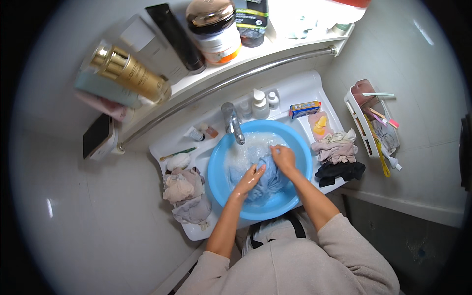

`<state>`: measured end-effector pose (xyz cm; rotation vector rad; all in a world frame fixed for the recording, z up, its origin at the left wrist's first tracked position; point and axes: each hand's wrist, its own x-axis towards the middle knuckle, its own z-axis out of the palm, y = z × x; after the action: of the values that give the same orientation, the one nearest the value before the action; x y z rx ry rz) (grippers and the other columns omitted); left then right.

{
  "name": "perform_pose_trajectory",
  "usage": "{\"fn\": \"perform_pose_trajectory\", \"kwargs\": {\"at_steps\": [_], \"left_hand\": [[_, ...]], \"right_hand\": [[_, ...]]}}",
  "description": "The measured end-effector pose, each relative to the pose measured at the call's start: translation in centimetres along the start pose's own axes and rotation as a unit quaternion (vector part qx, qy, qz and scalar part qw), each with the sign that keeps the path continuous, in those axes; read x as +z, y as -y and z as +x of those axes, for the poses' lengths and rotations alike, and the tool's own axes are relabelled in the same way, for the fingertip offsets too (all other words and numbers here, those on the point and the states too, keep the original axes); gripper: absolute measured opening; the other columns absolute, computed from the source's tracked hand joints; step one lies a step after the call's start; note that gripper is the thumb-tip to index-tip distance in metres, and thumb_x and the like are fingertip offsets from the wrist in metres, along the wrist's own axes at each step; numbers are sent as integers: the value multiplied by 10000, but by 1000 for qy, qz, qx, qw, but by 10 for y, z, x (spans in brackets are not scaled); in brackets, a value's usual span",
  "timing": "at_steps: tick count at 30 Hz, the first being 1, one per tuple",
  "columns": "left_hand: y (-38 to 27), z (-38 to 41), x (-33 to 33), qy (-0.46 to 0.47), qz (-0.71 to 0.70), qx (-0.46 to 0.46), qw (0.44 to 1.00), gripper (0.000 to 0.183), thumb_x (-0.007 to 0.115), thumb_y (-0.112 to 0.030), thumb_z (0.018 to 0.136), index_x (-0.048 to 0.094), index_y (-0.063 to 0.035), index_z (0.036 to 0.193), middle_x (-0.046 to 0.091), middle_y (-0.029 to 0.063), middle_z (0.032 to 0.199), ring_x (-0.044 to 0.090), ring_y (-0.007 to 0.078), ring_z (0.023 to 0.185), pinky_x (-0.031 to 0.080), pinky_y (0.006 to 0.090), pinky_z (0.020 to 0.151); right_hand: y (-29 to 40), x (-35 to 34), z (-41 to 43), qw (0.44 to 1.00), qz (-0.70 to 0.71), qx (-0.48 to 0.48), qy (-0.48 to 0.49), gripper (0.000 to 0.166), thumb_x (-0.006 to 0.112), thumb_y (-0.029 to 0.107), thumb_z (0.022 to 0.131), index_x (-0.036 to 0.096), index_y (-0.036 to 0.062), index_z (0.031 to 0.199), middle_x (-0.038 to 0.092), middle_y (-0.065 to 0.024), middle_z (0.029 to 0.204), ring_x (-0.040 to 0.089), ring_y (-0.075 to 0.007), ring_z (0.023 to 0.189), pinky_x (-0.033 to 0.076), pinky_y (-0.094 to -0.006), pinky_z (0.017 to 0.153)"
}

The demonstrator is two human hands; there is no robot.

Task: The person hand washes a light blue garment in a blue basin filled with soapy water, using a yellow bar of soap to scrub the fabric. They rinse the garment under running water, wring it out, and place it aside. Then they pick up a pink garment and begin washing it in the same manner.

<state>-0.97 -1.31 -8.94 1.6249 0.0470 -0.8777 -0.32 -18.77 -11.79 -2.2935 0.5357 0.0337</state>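
A light blue plastic basin [217, 184] holds cloudy, sudsy water [241, 149] and a wet blue cloth [271, 177]. At the cloth's left side, my left hand [251, 180] grips it, thumb on top and the other fingers partly hidden. My right hand [284, 160] is closed on the cloth's upper right part, with its fingertips bent inward. Both hands are inside the basin's rim. Above the basin's far edge stands a chrome faucet [232, 121], its spout reaching over the water.
Crumpled light garments [184, 188] lie on the sink's left ledge. On the right are pinkish cloths [335, 147], a black cloth [339, 172], yellow soap pieces [320, 125] and a blue box [305, 109]. A pump bottle [260, 105] stands behind. Overhead runs a metal rail [228, 81] below a crowded shelf.
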Motion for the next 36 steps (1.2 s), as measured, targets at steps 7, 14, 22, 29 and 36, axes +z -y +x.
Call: {"fn": "perform_pose_trajectory", "kwargs": {"at_steps": [7,14,22,29,36], "left_hand": [[76,55,-53,-251,265,-66,929,727,630,-295,759,283,10,1320,344,222,1323,332,313,1234,269,348,1012],[22,20,-51,-95,-33,-146,984,860,690,-234,700,192,26,1351,376,207,1307,395,305,1188,320,366,971],[-105,-61,-59,-8,-86,144,986,373,610,-92,766,465,-27,1103,537,54,1001,516,126,923,417,249,803],[-186,-106,-57,8,-36,263,964,319,624,-120,790,479,-50,1065,536,20,945,514,78,867,418,218,780],[-205,-130,-53,53,-114,405,906,778,547,-535,796,281,-40,1335,451,74,1186,454,146,1080,343,263,929]], "right_hand": [[-9,-12,-14,938,-306,-160,-30,309,530,150,783,536,87,1085,445,-182,1226,408,-363,1140,368,-446,892],[3,-6,-42,925,-269,-208,170,435,603,186,742,499,69,1147,474,-171,1168,426,-335,1104,331,-418,948],[96,-28,-60,924,118,-354,81,816,780,285,581,383,19,1243,463,-217,1184,422,-375,1106,366,-395,922],[163,-90,-73,914,239,-263,198,556,723,186,627,511,23,1114,606,-118,938,578,-225,894,445,-330,793],[209,-143,-78,910,293,-281,82,221,561,136,771,570,-36,909,607,-121,745,560,-145,703,455,-312,663]]}}
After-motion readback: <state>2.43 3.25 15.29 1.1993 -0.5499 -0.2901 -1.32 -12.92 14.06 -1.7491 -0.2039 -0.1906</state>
